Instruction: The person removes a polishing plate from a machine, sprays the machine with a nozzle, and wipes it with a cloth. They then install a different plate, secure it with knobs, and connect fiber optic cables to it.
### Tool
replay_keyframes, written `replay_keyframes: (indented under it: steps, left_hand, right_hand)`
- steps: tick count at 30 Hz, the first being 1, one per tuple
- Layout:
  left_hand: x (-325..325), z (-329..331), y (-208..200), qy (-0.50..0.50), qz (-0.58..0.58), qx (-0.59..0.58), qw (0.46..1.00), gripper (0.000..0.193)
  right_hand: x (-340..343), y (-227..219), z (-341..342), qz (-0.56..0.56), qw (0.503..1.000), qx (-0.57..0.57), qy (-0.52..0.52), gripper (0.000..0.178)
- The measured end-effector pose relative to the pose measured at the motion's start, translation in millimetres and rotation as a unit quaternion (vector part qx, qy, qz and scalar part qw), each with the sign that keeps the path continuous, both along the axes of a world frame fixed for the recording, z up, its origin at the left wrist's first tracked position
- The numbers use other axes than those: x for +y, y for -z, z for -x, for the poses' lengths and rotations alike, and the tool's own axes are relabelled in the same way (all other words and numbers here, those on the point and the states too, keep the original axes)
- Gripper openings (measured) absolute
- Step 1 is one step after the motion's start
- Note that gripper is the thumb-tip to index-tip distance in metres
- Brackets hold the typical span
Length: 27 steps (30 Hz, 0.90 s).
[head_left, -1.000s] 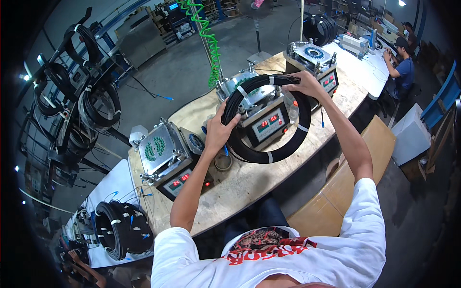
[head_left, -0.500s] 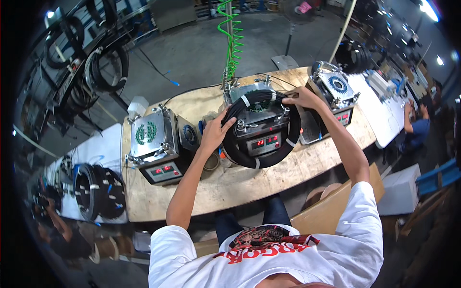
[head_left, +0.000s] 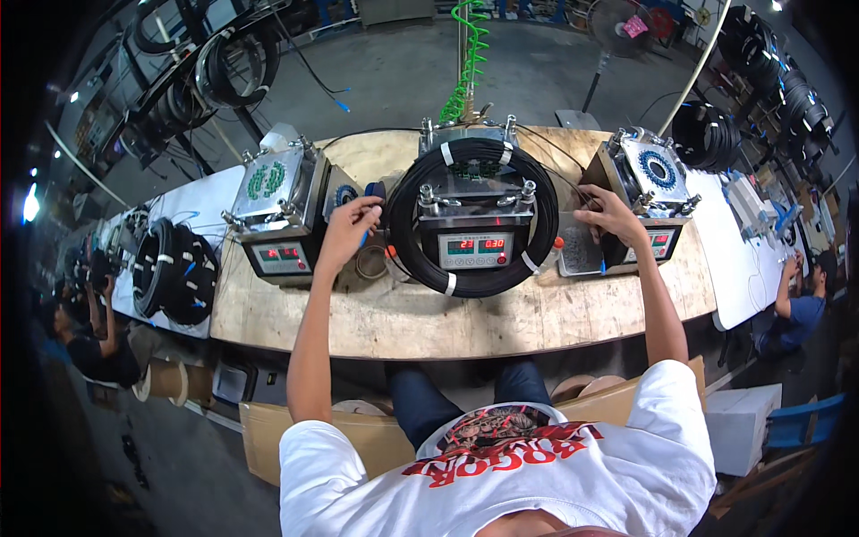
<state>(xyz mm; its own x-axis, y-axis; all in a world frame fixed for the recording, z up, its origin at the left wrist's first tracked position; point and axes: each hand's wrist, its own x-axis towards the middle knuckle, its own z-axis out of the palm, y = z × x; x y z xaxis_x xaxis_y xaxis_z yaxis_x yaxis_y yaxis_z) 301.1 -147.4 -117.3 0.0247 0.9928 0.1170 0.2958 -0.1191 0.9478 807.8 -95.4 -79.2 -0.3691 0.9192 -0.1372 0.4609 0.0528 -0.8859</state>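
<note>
A large coil of black cable (head_left: 413,259), bound with several white ties, hangs around the front of the middle machine (head_left: 474,224); no hand grips the ring itself. Left of the coil is my left hand (head_left: 347,234), its fingers pinched together; a small blue tip shows under them, apparently a cable end. My right hand (head_left: 613,217) is on the other side, between the coil and the right machine (head_left: 658,174). Its fingers are closed on a thin black cable, and a blue tip (head_left: 603,266) dangles below.
The wooden table (head_left: 295,313) also carries the left machine (head_left: 277,201), a round container (head_left: 371,261) and a metal tray (head_left: 583,258). A green spiral hose (head_left: 467,54) hangs behind. More cable coils (head_left: 170,273) lie on the left white table. A co-worker (head_left: 801,300) sits far right.
Both hands have let go of the coil and moved outward, one to each side. The coil now hangs on the middle machine. The head view has shifted a little.
</note>
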Motion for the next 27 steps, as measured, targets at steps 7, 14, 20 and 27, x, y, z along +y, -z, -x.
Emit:
replay_keyframes:
  steps: [7, 14, 20, 27]
  left_hand:
    - [-28.0, -21.4, -31.5, -0.031, -0.056, -0.088, 0.994, 0.024]
    - [-54.7, -26.3, -38.7, 0.061, 0.013, -0.195, 0.979, 0.022]
    - [-60.5, -75.2, -51.9, 0.121, 0.037, -0.222, 0.967, 0.024]
    - [-58.7, -128.0, -56.7, 0.190, -0.058, -0.121, 0.973, 0.031]
  right_hand:
    - [-60.4, 20.2, -34.2, -0.045, 0.978, 0.177, 0.102, 0.051]
    - [-120.3, -6.1, -33.1, -0.061, 0.975, 0.206, 0.061, 0.039]
    - [-134.3, -23.5, 5.4, -0.050, 0.976, 0.184, -0.103, 0.024]
    - [-110.7, -60.4, 107.4, -0.279, 0.960, -0.015, -0.020, 0.021]
